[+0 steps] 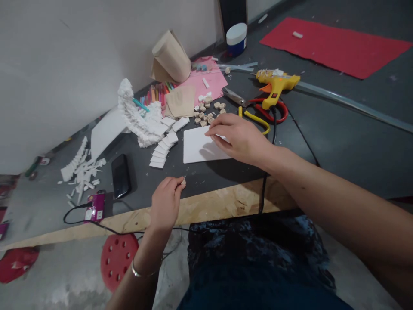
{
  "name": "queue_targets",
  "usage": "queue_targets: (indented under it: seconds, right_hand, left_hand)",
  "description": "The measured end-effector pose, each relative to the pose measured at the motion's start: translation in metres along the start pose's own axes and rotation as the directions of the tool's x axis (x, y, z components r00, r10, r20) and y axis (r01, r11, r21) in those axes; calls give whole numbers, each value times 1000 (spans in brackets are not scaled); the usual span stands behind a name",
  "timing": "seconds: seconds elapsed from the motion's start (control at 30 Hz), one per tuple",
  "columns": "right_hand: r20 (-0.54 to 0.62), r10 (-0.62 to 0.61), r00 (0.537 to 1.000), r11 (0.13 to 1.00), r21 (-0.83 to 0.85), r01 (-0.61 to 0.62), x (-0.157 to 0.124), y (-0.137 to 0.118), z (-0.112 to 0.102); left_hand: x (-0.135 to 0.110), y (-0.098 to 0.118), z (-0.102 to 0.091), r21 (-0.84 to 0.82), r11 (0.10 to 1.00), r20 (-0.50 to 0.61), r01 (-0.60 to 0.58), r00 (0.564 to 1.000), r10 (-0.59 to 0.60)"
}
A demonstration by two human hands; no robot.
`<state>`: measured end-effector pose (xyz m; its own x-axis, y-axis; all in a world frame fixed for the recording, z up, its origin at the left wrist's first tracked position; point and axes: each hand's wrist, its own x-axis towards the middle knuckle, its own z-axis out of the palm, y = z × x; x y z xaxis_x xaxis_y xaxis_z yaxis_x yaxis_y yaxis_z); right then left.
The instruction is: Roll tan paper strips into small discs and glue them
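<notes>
Left hand (165, 200) pinching a small beige piece (183, 183), right hand (240, 137) over a white card (195, 148).
The left fingers close on the pale, rounded piece near the surface's front edge; the right fingers narrow together, whether around anything I cannot tell. Similar beige pieces (201, 121) cluster behind the card; a yellow glue gun (278, 86) lies on the dark surface (342, 150), below a pale wall (64, 64).

Your right arm (338, 204) slants in from the right, your right hand (240, 137) palm down, fingers (222, 119) pointing left. Your left arm (146, 258) angles up from below, your left hand (165, 201) pinching with thumb and forefinger.
</notes>
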<state>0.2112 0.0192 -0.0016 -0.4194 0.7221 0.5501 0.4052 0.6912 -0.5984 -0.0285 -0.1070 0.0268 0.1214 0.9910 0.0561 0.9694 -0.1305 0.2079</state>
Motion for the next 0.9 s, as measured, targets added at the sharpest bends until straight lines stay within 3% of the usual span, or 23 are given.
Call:
queue_targets:
  seconds: [0.33, 0.63, 0.9]
  right_hand:
    - [15, 5, 1000, 1000, -6, -5, -1, 1, 0]
    - [18, 13, 1000, 1000, -10, -13, 0, 1, -1]
    - [25, 24, 999, 1000, 8, -25, 0, -2, -2]
  left_hand:
    - [-1, -2, 1, -11, 1000, -12, -7, 1000, 7]
    - [-10, -3, 12, 152, 985, -95, -80, 991, 96]
    - [-11, -7, 9, 76, 993, -113, -96, 988, 104]
